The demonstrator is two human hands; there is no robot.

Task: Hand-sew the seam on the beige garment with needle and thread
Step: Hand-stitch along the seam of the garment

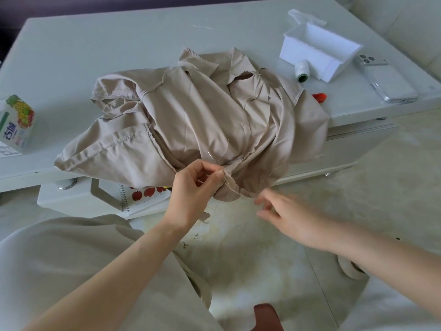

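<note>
Beige woven cloth of the crumpled garment is lying heaped on the pale glossy counter, with its lower folds hanging over the front edge. There a raw seam edge is being pinched between thumb and forefinger of the left hand. A thin steel needle is sticking up from the cloth just above those fingers. The right hand is being held just beside the seam, blurred, its fingers loosely spread and gripping nothing that can be made out. Further back, a white thread spool is lying against an open white plastic box. A clear-cased phone is lying beside the box, and a fruit-printed carton is standing at the far left.
</note>
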